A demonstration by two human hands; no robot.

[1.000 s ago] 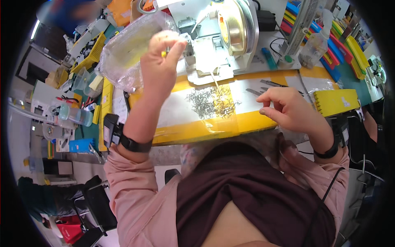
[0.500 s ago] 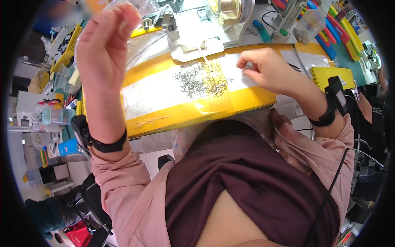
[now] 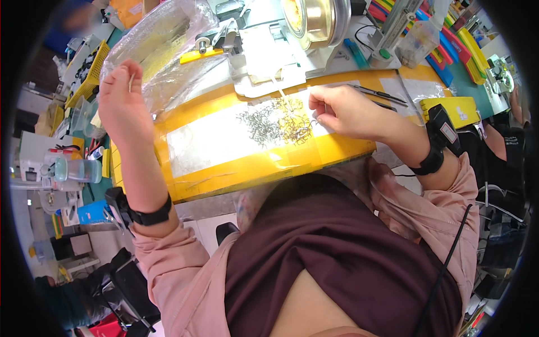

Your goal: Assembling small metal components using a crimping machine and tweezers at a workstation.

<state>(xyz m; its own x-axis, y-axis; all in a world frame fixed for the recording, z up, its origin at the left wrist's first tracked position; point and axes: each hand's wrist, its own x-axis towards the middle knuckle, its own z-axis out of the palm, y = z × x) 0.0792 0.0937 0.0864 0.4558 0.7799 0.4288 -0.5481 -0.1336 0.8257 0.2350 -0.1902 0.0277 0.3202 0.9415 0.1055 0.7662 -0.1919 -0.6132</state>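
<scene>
- We see the left grip (image 3: 123,106) raised over the left end of the counter (image 3: 135,182), near the clear plastic wrap (image 3: 154,50). Its fingers are bent inward with the tips close together; a thin pale streak shows among them, and we cannot tell whether it is something held.
- We see the right grip (image 3: 351,112) low above the counter, just beside the pile of small dark wire bits (image 3: 266,124). Its fingers curl toward the thumb, and we cannot tell whether the tips meet or pinch a piece.
- We find the pile spread loosely near the middle of the counter, partly over a white sheet (image 3: 193,147) and partly over yellow tape (image 3: 295,157).
- Behind the pile we see a white machine (image 3: 264,50) with a round metal drum (image 3: 307,25) on its right side; a thin pale stick (image 3: 282,93) reaches from its front edge toward the bits.
- Beyond the right grip we notice dark tweezers (image 3: 382,95), and farther right a yellow holder (image 3: 457,111).
- We see a black wristband (image 3: 150,217) on the left forearm and another on the right.
</scene>
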